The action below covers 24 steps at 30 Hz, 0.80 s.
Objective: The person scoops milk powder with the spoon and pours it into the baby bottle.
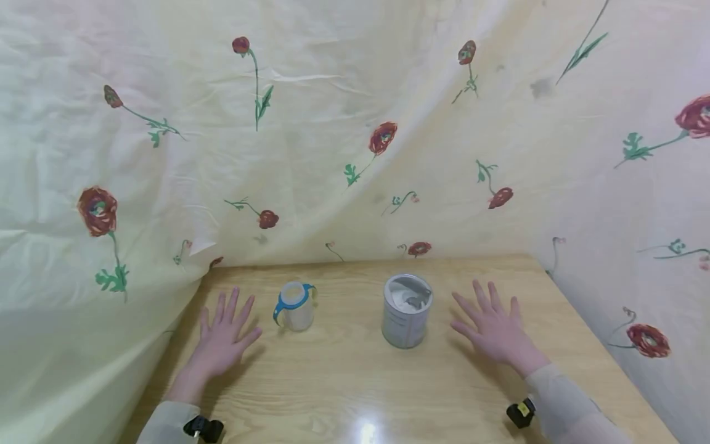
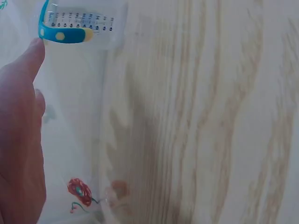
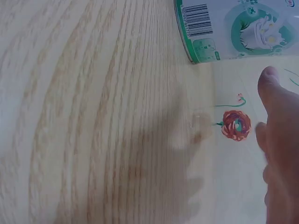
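Note:
My left hand (image 1: pixel 222 339), fingers spread and straight, is over the left side of the table, holding nothing. Just right of it stands a clear baby bottle (image 1: pixel 300 316) with a blue collar and two side handles; measuring marks on the bottle (image 2: pixel 88 21) show in the left wrist view. My right hand (image 1: pixel 495 330) is likewise spread, with nothing in it, at the right. To its left stands an opened milk powder tin (image 1: pixel 405 330), foil torn at its mouth. In the right wrist view the tin (image 3: pixel 233 32) shows a barcode and a green-trimmed label.
The light wooden table (image 1: pixel 344 370) ends at the back against a hanging cloth (image 1: pixel 310 154) printed with red flowers. The cloth also borders the table's left and right sides. A bright light reflection lies near the front middle.

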Available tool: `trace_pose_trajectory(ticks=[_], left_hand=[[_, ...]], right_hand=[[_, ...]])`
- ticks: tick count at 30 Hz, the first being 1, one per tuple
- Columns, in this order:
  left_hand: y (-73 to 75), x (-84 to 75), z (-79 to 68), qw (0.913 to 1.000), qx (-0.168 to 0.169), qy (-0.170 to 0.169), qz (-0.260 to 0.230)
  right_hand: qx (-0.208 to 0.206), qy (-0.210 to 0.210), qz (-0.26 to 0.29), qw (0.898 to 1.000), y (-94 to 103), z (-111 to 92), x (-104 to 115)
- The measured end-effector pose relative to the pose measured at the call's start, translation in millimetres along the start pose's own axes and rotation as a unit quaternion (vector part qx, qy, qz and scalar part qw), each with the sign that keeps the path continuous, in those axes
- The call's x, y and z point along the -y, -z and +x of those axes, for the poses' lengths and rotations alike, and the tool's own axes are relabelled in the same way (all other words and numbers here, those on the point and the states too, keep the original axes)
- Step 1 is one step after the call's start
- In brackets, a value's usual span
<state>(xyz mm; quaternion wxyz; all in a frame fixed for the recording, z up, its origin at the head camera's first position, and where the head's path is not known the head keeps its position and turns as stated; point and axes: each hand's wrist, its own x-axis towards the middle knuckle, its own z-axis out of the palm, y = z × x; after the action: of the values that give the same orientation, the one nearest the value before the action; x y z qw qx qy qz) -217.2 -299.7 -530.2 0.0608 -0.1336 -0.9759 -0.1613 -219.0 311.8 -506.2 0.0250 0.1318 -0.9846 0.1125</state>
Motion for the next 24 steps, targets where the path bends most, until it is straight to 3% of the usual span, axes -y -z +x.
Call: trace_pose_trajectory(ticks=[5,9,11,14,18,21,24], left_hand=[[7.2,-8.7,3.5,0.9990,-0.029,-0.002,-0.034],[14.4,-22.0,7.9,0.9932,-0.070,0.010,-0.092],[17.0,-31.4,11.2,0.9859,-0.111,0.011,-0.125],[15.6,-47.5,18.4,0.9607,-0.218,-0.011,-0.172],[10.5,-75.4,29.1,0.9045,-0.357,-0.068,-0.223],[8.6,-99.3,36.6,0.8720,-0.400,-0.107,-0.260],[7.0,-121.7,44.7,0.8554,-0.406,-0.139,-0.290]], right_hand=[[-0.020,0.021,0.024,0.999,4.3,5.9,0.2],[-0.024,-0.001,0.098,0.995,9.2,6.9,0.0],[-0.030,-0.018,0.148,0.988,12.5,7.0,1.6],[-0.050,-0.028,0.213,0.975,18.2,8.1,8.0],[-0.078,-0.027,0.274,0.958,27.3,10.3,22.1],[-0.092,-0.033,0.309,0.946,34.2,12.7,31.5],[-0.104,-0.037,0.329,0.938,40.5,16.2,38.5]])
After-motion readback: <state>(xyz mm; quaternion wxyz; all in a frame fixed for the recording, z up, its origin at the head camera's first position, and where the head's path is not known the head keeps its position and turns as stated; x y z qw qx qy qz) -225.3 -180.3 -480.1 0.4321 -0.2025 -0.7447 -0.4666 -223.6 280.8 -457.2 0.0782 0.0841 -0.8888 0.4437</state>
